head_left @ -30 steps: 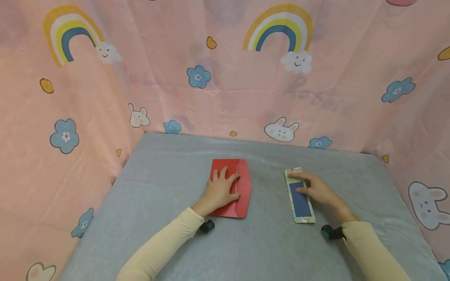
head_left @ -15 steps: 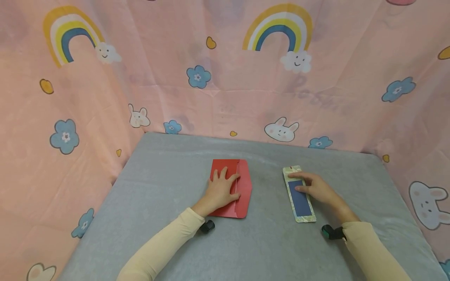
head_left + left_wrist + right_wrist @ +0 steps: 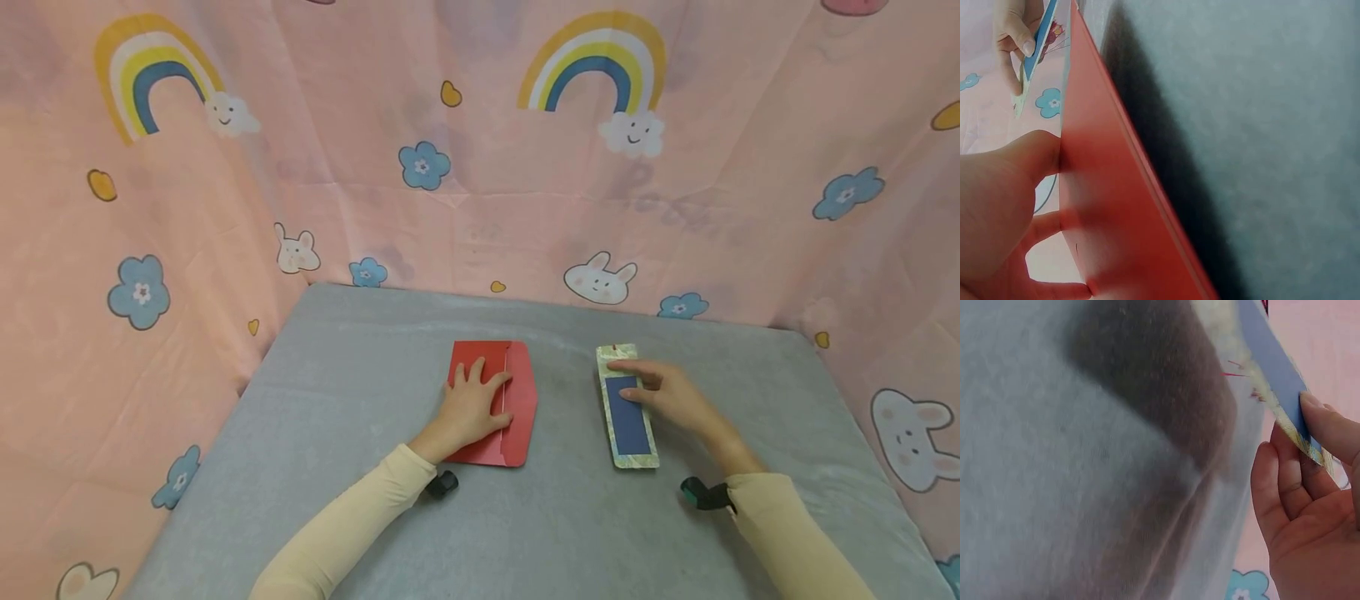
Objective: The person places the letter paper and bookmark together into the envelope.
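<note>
A red envelope (image 3: 486, 452) lies on the grey cloth with its flap unfolded to the right. My left hand (image 3: 467, 410) rests on it, fingers spread, pressing its face; the left wrist view shows the fingertips against the red paper (image 3: 1107, 206). To the right, my right hand (image 3: 675, 402) pinches a bookmark (image 3: 628, 425) by its right edge. That bookmark is long, with a blue panel and a pale green patterned border. In the right wrist view the thumb lies on the blue side of the bookmark (image 3: 1272, 356), with fingers behind it, and it is raised above the cloth.
A grey cloth (image 3: 360, 358) covers the table. Pink curtains (image 3: 495, 225) printed with rainbows, rabbits and flowers stand behind and at both sides. A small black wrist camera (image 3: 442, 483) sits below the left wrist, another black camera (image 3: 703, 493) by the right wrist.
The bookmark has shifted left, toward the envelope, and slightly away from me, held in my right hand. My left hand and the envelope have stayed in place.
</note>
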Motion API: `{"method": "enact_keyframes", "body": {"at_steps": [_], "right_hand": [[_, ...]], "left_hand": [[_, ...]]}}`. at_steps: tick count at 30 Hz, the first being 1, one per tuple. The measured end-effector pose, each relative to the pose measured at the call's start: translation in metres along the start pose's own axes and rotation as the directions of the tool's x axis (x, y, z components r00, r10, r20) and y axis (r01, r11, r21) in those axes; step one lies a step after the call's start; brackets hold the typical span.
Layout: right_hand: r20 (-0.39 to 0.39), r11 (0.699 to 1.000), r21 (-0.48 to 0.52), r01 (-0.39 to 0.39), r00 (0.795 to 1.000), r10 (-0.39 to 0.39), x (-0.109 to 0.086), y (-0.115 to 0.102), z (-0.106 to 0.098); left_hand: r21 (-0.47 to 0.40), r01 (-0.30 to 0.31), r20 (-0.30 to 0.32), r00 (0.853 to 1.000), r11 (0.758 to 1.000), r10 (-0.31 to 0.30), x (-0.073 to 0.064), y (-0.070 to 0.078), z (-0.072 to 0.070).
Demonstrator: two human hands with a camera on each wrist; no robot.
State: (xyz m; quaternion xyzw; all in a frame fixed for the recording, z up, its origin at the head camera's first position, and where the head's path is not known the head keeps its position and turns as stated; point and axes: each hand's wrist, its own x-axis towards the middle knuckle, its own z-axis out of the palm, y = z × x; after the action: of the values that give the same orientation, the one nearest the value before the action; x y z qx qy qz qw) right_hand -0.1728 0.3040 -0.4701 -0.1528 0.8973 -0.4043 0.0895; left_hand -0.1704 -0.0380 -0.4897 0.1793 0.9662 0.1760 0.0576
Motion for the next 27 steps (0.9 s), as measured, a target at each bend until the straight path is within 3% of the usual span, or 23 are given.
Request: {"method": "enact_keyframes", "body": {"at_steps": [11,18,27], "right_hand": [[-0.020,0.998,0.007,-0.054,0.998,0.055,0.008,-0.010,0.013],[-0.033,0.997,0.068,-0.036,0.999,0.038,0.014,-0.015,0.020],[-0.015,0.997,0.020,-0.075,0.997,0.075,0.021,-0.024,0.029]], "left_hand": [[0.002,0.002,-0.002,1.000,1.000,-0.002,0.001,0.000,0.002],[-0.003,0.000,-0.003,1.000,1.000,0.000,0.001,-0.001,0.002],[-0.001,-0.002,-0.009,1.000,1.000,0.002,0.001,-0.001,0.004]]}}
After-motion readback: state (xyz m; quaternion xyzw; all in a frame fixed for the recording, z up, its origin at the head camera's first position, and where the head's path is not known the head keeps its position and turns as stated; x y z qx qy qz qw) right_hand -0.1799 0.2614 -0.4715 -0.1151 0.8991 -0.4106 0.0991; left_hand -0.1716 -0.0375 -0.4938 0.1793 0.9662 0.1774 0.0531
